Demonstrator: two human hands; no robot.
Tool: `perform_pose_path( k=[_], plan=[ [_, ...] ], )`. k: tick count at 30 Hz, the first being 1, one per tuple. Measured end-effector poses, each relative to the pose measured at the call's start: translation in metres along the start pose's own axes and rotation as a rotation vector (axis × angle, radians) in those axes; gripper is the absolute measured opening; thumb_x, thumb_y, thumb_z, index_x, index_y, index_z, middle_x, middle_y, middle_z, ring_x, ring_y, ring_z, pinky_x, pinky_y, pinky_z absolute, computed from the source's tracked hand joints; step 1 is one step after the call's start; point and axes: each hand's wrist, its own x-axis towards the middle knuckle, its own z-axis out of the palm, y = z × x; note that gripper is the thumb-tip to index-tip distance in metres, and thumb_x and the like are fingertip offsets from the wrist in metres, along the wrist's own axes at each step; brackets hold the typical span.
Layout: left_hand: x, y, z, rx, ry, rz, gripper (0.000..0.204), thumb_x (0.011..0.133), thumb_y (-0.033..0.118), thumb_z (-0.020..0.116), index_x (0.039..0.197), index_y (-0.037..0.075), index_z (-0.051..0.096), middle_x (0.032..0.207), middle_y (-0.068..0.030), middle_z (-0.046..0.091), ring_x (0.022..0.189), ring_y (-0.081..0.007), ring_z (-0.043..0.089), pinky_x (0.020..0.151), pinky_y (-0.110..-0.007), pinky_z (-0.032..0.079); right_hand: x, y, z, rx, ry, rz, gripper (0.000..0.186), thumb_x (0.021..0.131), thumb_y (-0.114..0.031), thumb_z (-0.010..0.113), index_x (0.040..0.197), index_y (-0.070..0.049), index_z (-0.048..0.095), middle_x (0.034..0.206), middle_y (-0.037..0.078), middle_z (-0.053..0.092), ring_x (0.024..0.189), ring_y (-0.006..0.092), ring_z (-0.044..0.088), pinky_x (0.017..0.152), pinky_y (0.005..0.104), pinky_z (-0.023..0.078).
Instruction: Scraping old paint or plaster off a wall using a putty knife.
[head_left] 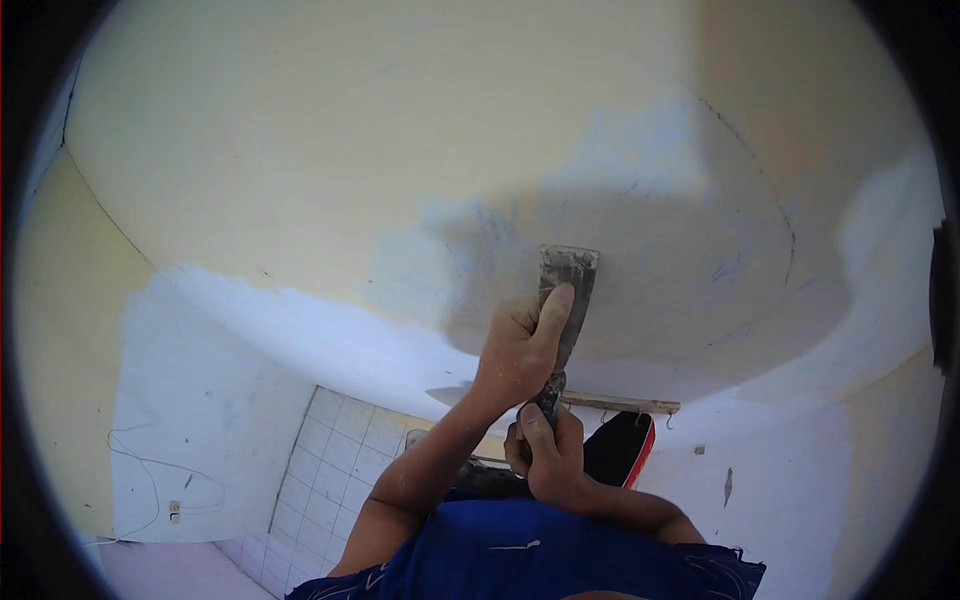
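Observation:
A flat metal scraper (568, 265), smeared with pale residue, stands blade-up in front of the pale yellow wall (320, 170); whether the blade touches it I cannot tell. My left hand (522, 350) grips the upper part of the scraper, thumb lying along the blade. Lower down, my right hand (548, 450) is closed around its dark handle. Around the blade the wall shows whitish-blue patches under a broad shadow, and a dark cracked line (760, 170) curves down to its right.
A wooden rail with hooks (660, 407) is below, beside a black object with a red rim (617, 455). White tiles (340, 450) show at lower left, near a wall socket (174, 512) and loose cable (150, 465). A dark object (940, 295) sits at the right edge.

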Motion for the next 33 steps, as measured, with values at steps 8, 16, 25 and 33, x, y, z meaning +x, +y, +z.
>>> perform_pose_path(
  k=[8, 16, 25, 33],
  plan=[
    [-0.004, -0.001, -0.004, 0.036, 0.0, 0.015, 0.048, 0.101, 0.035, 0.052, 0.059, 0.01, 0.048, 0.054, 0.0076, 0.042, 0.047, -0.002, 0.034, 0.041, -0.023, 0.025, 0.002, -0.005, 0.009, -0.015, 0.013, 0.067, 0.026, 0.102, -0.023, 0.041, 0.086, -0.003, 0.045, 0.056, 0.001, 0.047, 0.047, 0.0066, 0.041, 0.043, 0.0255, 0.033],
    [-0.003, 0.001, -0.006, 0.023, 0.041, -0.018, 0.051, 0.101, 0.032, 0.052, 0.057, 0.006, 0.046, 0.052, 0.0072, 0.04, 0.049, -0.0028, 0.034, 0.041, -0.026, 0.026, -0.005, -0.006, 0.006, -0.042, -0.031, 0.077, 0.027, 0.102, -0.022, 0.043, 0.083, -0.004, 0.045, 0.055, 0.001, 0.048, 0.047, 0.0063, 0.041, 0.044, 0.0262, 0.033],
    [0.011, 0.008, -0.005, 0.075, 0.062, 0.129, 0.05, 0.102, 0.033, 0.049, 0.059, 0.009, 0.046, 0.054, 0.0079, 0.042, 0.048, -0.0015, 0.035, 0.042, -0.023, 0.026, 0.02, -0.011, -0.002, -0.142, 0.024, 0.0, 0.027, 0.102, -0.021, 0.042, 0.082, -0.003, 0.045, 0.054, 0.0, 0.045, 0.045, 0.0065, 0.038, 0.043, 0.0265, 0.03],
    [0.006, -0.003, -0.005, 0.096, 0.062, 0.121, 0.049, 0.102, 0.032, 0.049, 0.059, 0.009, 0.045, 0.054, 0.008, 0.041, 0.05, -0.001, 0.034, 0.043, -0.023, 0.026, 0.013, 0.002, -0.007, -0.168, -0.001, 0.011, 0.027, 0.103, -0.022, 0.039, 0.085, -0.003, 0.044, 0.053, 0.002, 0.047, 0.042, 0.007, 0.038, 0.04, 0.0254, 0.028]
  ],
)
